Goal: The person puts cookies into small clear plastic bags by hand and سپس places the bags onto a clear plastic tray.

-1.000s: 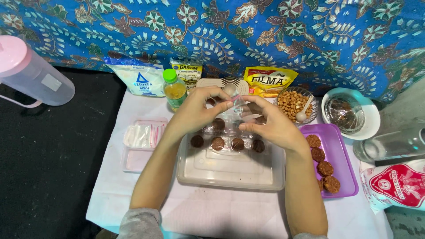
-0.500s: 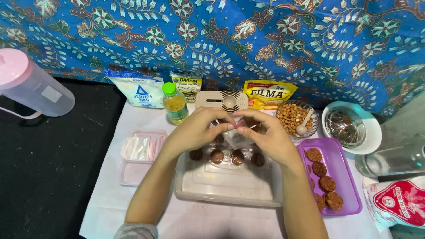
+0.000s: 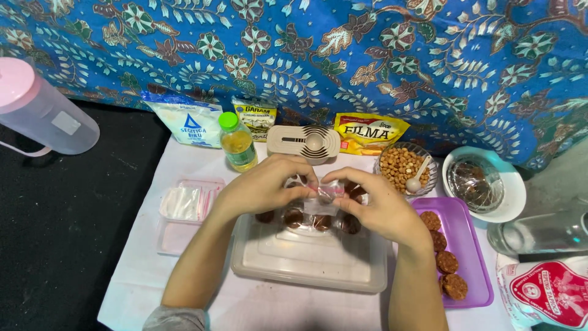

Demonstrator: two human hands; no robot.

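Observation:
My left hand (image 3: 264,187) and my right hand (image 3: 373,205) meet over a clear lidded box (image 3: 309,263) and both pinch a small clear plastic wrapper (image 3: 327,191) with a dark round sweet in it. Below my fingers, a row of wrapped brown round sweets (image 3: 294,217) lies on the box lid. A purple tray (image 3: 468,257) to the right of my right wrist holds several flat brown cookies (image 3: 446,262).
At the back stand a small bottle of yellow oil (image 3: 237,142), three food packets, a beige round-grilled device (image 3: 304,141), a glass bowl of peanuts with a spoon (image 3: 404,168) and a white bowl (image 3: 487,184). A box of clear wrappers (image 3: 184,205) lies left, a pink-lidded jug (image 3: 40,110) far left.
Both hands stayed together over the box lid, working the wrapper between the fingers. The view shifted slightly downward and the hands sit a little lower.

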